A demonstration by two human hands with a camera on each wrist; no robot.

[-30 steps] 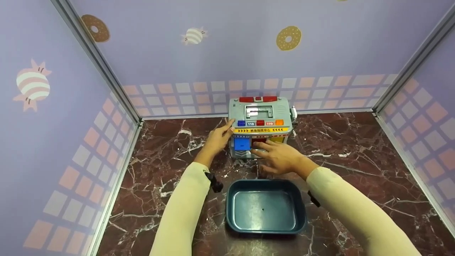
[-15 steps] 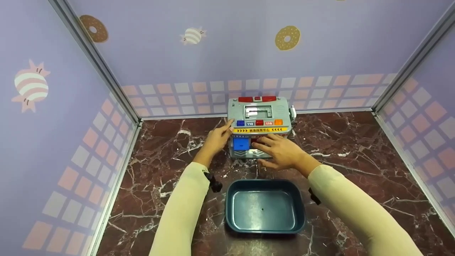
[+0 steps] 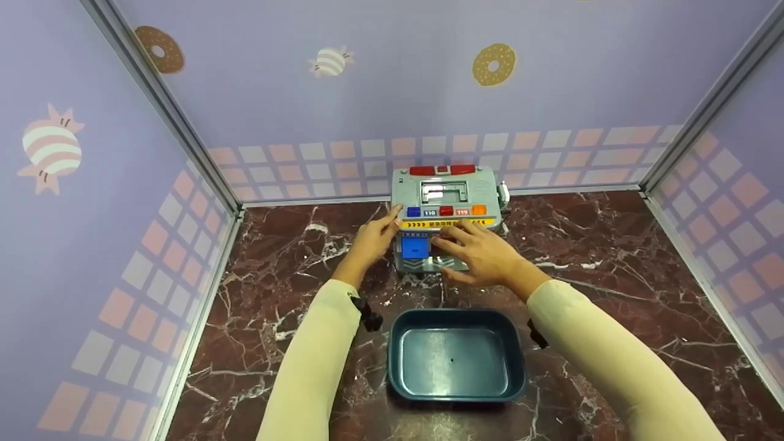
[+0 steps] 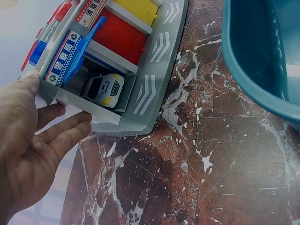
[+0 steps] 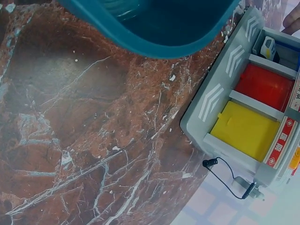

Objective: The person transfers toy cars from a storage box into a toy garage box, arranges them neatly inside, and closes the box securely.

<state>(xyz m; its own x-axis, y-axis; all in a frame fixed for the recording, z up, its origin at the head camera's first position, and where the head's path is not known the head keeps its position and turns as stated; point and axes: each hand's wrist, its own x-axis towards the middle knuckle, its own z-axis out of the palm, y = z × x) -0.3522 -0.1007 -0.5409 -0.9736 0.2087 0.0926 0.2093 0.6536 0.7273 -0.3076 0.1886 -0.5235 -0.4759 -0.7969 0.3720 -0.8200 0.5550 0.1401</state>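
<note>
A grey toy garage (image 3: 398,190) stands against the back wall, with colored buttons on its roof. Its blue door (image 4: 77,63) is swung up, and a white toy car (image 4: 112,91) sits in that bay. The red door (image 5: 267,86) and the yellow door (image 5: 246,129) are down. My left hand (image 3: 370,242) rests its fingers on the garage's left side and front edge. My right hand (image 3: 487,257), fingers spread and loosely bent, is in front of the red and yellow doors. I cannot tell whether it touches them; the right wrist view does not show it.
A dark teal tub (image 3: 456,398) stands on the marbled table (image 3: 294,257) just in front of the garage. A black cord (image 5: 224,173) hangs at the garage's right side. Purple patterned walls (image 3: 398,110) enclose the table at the back and both sides.
My right hand has moved slightly up and inward over the garage's front, covering more of the red and yellow doors. My left hand has stayed at the left side.
</note>
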